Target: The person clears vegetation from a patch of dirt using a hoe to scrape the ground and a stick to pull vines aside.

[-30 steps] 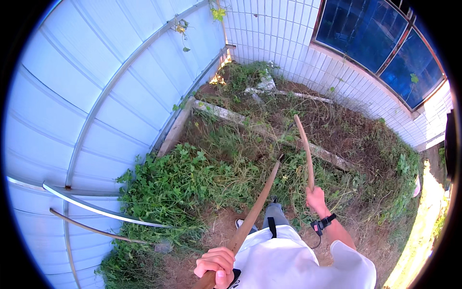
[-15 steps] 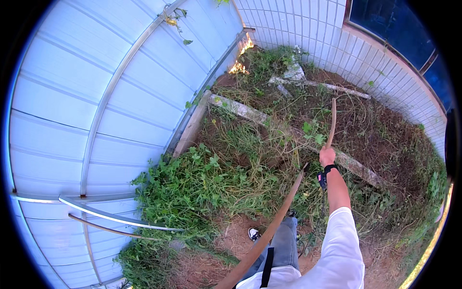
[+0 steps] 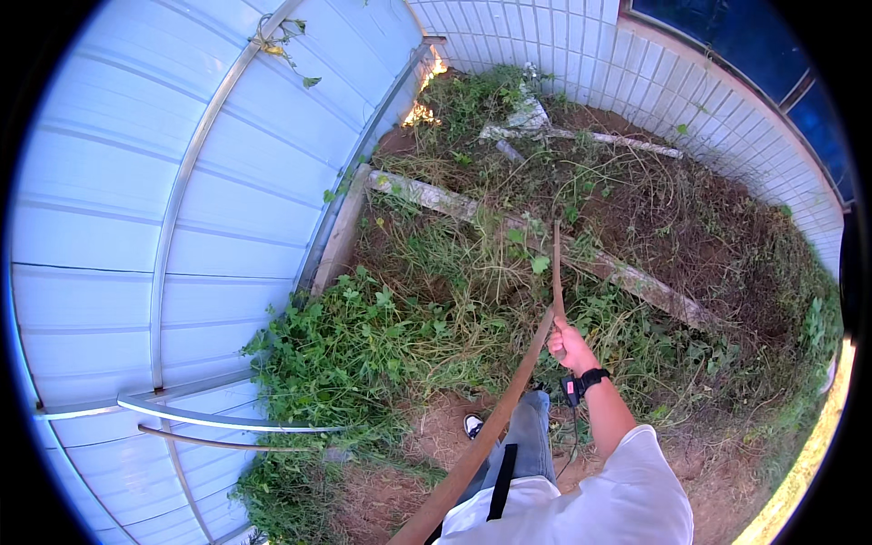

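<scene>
My right hand (image 3: 569, 347) is closed around the lower end of a slim, slightly curved wooden stick (image 3: 558, 263), which points away from me over the weeds. A dark band with a small box sits on that wrist. Just left of the hand is the far end of a long, thick wooden pole (image 3: 481, 442), which slants up from the lower edge past my leg. In this view that tip appears beside the stick's base; whether they touch I cannot tell. My left hand is out of view, and so is the pole's near end.
Leafy weeds and vines (image 3: 345, 336) cover much of the ground. A long pale beam (image 3: 627, 277) crosses ahead, with a post (image 3: 341, 238) at its left end. Small flames (image 3: 421, 113) show in the far corner between the metal panel wall (image 3: 118, 227) and the tiled wall (image 3: 581, 50).
My right hand has drawn back toward me and to the left, bringing the stick with it. The stick now stands closer to the thick pole's tip. The view has shifted slightly.
</scene>
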Action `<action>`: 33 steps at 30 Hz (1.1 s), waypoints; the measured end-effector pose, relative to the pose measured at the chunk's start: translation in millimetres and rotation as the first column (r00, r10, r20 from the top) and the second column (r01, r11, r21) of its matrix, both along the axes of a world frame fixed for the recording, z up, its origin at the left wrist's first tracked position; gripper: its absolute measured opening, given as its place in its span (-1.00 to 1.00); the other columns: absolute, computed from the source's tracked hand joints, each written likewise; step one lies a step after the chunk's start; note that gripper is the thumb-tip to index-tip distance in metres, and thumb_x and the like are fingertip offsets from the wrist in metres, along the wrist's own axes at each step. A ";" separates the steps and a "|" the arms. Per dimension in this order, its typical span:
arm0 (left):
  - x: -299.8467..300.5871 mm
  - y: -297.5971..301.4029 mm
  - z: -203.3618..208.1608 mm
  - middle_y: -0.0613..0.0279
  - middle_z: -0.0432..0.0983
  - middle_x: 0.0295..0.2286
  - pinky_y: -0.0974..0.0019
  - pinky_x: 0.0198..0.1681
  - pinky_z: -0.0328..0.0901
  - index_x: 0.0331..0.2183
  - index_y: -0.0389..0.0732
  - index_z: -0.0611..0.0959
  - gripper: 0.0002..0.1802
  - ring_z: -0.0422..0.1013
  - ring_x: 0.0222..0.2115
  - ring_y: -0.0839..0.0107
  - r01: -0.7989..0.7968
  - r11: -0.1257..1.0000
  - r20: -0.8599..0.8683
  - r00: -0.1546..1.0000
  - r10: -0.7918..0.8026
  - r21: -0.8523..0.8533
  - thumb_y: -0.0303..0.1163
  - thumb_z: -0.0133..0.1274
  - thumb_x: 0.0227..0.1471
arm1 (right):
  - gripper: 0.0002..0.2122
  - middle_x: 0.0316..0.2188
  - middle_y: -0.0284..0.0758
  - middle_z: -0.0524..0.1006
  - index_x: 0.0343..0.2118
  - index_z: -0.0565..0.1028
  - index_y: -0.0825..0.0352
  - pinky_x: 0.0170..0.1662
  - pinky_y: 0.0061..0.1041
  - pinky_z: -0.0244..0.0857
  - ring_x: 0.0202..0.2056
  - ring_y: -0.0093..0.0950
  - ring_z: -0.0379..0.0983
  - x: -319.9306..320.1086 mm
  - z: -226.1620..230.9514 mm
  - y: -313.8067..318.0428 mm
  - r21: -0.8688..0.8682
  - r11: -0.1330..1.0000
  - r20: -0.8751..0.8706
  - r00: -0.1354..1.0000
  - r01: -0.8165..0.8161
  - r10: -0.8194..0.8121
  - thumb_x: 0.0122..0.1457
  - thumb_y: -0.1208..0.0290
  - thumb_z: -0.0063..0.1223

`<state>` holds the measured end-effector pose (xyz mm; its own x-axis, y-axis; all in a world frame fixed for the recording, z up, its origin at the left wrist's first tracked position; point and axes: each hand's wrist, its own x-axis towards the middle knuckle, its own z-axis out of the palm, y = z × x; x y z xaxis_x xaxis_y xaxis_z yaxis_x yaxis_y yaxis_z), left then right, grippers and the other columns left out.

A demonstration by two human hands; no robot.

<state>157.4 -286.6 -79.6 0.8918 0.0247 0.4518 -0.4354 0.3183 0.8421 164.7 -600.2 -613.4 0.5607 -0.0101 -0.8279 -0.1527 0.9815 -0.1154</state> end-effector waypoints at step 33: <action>-15.1 95.0 -40.8 0.33 0.28 -0.81 0.34 -0.78 0.19 -0.53 -0.21 0.31 -0.71 0.17 -0.86 0.46 0.371 0.925 0.213 0.914 -0.347 -0.083 -0.32 0.05 0.07 | -0.57 -0.80 -0.30 0.35 -0.51 0.38 0.41 -0.70 -0.42 0.21 -0.80 -0.43 0.33 -212.5 234.7 110.3 -0.810 0.271 -0.546 0.837 -0.521 -0.023 0.33 0.14 -0.30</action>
